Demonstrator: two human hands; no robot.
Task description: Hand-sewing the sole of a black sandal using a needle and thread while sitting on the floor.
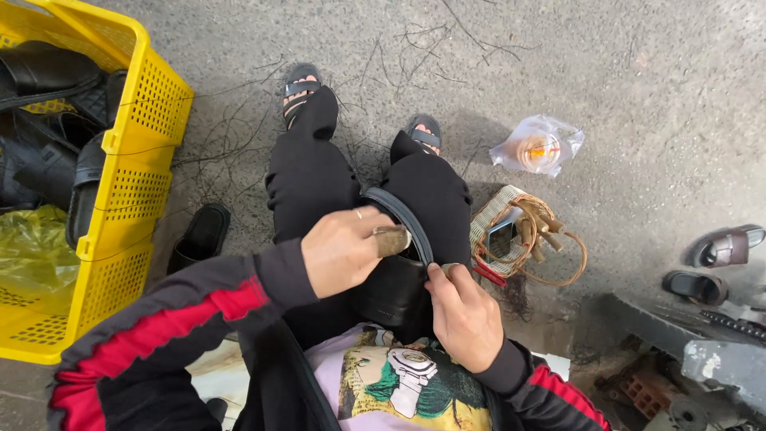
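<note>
Presently my left hand [343,249] grips the black leather shoe upper [396,275] in my lap, thumb wrapped. Its curved rim runs diagonally toward my right hand [463,315], which pinches the near edge.

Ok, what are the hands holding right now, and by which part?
Both hold a black sandal on the lap. The left hand grips its upper edge by the strap, thumb covered; the right hand pinches the strap's lower end.

The yellow crate [120,160] at nine o'clock runs off the left edge. The right hand [467,315] covers the lower part of the black shoe [395,283]. Grey machinery [686,351] at four o'clock is cut off.
</note>
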